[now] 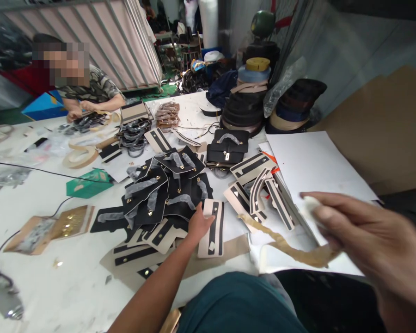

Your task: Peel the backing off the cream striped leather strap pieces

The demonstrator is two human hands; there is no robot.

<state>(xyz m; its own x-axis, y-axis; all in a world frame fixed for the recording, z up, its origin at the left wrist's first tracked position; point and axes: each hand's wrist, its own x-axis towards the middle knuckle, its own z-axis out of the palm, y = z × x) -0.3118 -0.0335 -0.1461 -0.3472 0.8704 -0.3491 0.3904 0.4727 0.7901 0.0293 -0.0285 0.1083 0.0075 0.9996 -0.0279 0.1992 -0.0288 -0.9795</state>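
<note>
My left hand [198,225] reaches out over the white table [72,286] and pinches the top edge of a beige panel with black stripes [213,231], which lies flat in front of me. Just left of it sits a heap of black bag flaps with gold studs [159,194]. My right hand [364,240] is close to the camera at the right and blurred. Its fingers are closed around a pale cloth-like wad [310,206]. A tan strip [291,252] trails from under that hand toward the panels.
More striped panels [260,189] and white sheets [312,162] lie to the right. A black handbag [228,147] stands beyond the heap, with stacked tape rolls [249,99] behind. A green box [88,183] and hardware packets [48,231] lie left. Another person [86,90] works at the far left.
</note>
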